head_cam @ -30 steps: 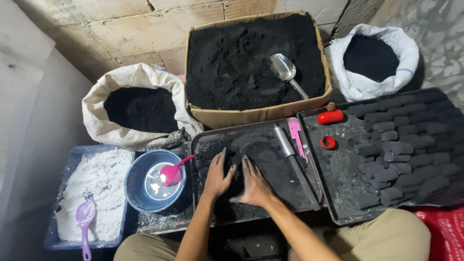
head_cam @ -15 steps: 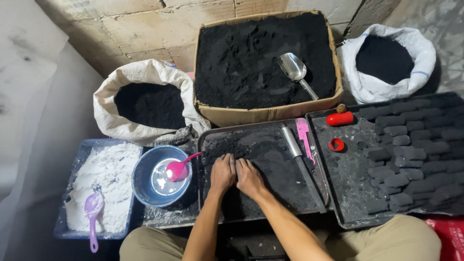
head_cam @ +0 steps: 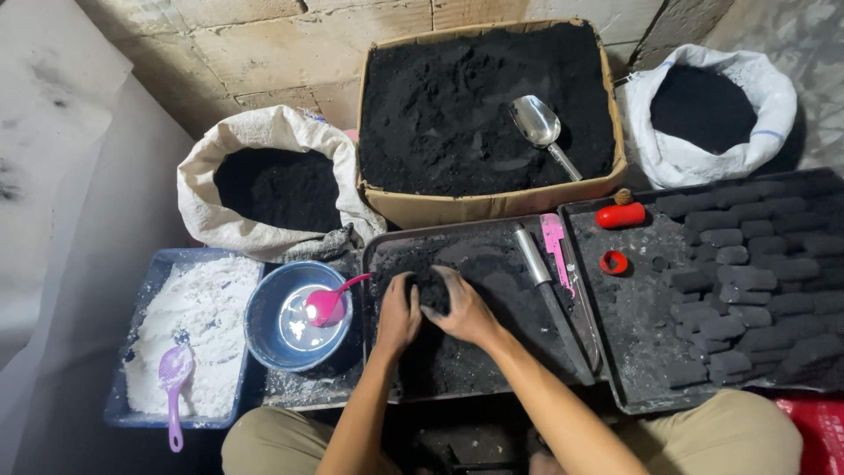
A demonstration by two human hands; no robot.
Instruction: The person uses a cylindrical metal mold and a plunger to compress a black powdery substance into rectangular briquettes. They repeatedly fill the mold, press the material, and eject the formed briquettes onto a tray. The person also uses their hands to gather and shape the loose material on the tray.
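- A clump of black powder (head_cam: 433,295) is being cupped between the left hand (head_cam: 397,314) and the right hand (head_cam: 463,308), both curled around it with fingers bent; the grip of each hand is partly closed on the clump, not flat.
- The clump is being held over the near-left part of a dark tray (head_cam: 492,369), which is being covered by a thin layer of the same black powder.
- A long metal tube (head_cam: 549,299) and a pink flat tool (head_cam: 556,246) are being kept along the tray's right edge, well apart from the hands.
- A second tray (head_cam: 629,352) to the right is being filled with rows of black briquettes (head_cam: 747,273); a red cylinder (head_cam: 621,215) and a red ring (head_cam: 614,262) are lying on its bare part.
- A blue bowl (head_cam: 264,334) with a pink spoon (head_cam: 325,303) is being kept just left of the first tray.
- A blue tub (head_cam: 123,405) of white powder is holding a purple scoop (head_cam: 173,378).
- A cardboard box (head_cam: 492,207) of black powder is carrying a metal scoop (head_cam: 541,127).
- Two white sacks (head_cam: 229,233) (head_cam: 774,114) of black powder are standing on either side of the box.
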